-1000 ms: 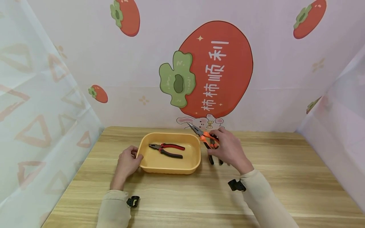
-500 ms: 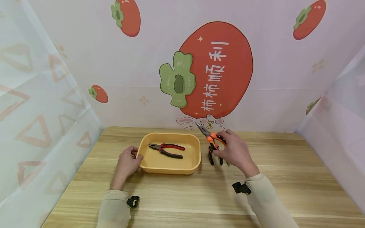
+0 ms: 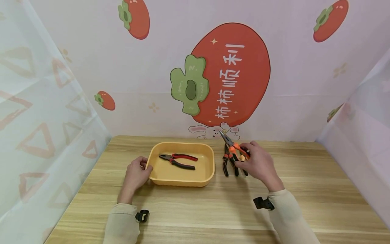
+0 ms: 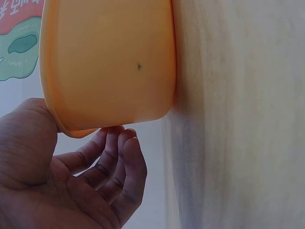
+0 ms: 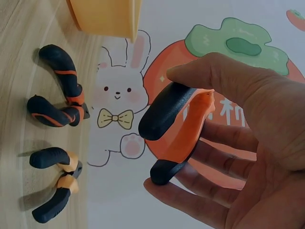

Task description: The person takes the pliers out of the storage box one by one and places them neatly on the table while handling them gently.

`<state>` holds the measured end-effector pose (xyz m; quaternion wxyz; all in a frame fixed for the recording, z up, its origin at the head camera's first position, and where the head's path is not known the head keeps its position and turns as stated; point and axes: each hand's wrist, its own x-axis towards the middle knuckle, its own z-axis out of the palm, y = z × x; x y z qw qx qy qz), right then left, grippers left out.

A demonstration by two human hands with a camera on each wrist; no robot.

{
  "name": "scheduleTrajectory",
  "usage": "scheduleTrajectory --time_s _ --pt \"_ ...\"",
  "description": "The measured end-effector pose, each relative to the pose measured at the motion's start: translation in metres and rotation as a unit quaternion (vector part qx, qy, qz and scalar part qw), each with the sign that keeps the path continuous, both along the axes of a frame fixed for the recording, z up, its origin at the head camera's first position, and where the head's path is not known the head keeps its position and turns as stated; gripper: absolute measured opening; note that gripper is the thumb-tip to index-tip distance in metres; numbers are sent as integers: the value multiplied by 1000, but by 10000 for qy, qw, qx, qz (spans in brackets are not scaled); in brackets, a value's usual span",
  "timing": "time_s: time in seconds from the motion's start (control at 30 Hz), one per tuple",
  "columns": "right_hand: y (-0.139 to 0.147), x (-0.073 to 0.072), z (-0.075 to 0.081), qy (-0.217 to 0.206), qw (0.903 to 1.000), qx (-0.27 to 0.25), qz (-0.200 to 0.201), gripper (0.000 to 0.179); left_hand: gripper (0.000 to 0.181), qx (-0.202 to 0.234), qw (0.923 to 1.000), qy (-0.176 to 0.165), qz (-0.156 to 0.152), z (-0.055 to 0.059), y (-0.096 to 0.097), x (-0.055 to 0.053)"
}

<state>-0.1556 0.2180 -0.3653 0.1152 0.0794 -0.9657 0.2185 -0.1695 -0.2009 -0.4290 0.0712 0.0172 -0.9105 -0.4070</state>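
Observation:
My left hand (image 3: 137,172) grips the left end of a yellow plastic tray (image 3: 179,183), thumb over its rim and fingers against the outer wall. Inside the tray lie combination pliers (image 3: 172,158) with red and black handles. To the right of it, my right hand (image 3: 259,163) holds needle-nose pliers (image 3: 233,148) by their orange and black handles, raised above the table with the tip pointing up and left. Below them on the table are black-and-orange pliers (image 5: 71,90) and a smaller pair with yellow and black handles (image 5: 66,179), partly hidden in the head view.
The wooden table (image 3: 189,217) meets a patterned white backdrop (image 3: 143,115) at the back, with similar sheets on both sides. Both wrists carry a small black camera mount (image 3: 263,203). The tray stands towards the back of the table, left of the loose pliers.
My right hand has moved to the right with the needle-nose pliers, uncovering more of the two pairs on the table. The left hand and the tray have stayed in place.

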Motion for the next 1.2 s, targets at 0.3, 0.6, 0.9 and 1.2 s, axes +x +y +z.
scheduleTrajectory --time_s 0.3,0.6,0.9,1.2 --pt "11 5 -4 -119 9996 -201 -165 60 23 -2 10000 -16 -31 -1 -1 0" --pt "22 9 -13 -208 9985 -318 -386 62 23 -23 10000 -17 -14 -1 -1 0" --pt "34 16 -20 -138 9966 -463 -665 62 23 -35 10000 6 -8 -1 0 0" --pt "42 19 -25 -1 9949 -560 -844 59 22 -55 10000 19 10 0 0 1"
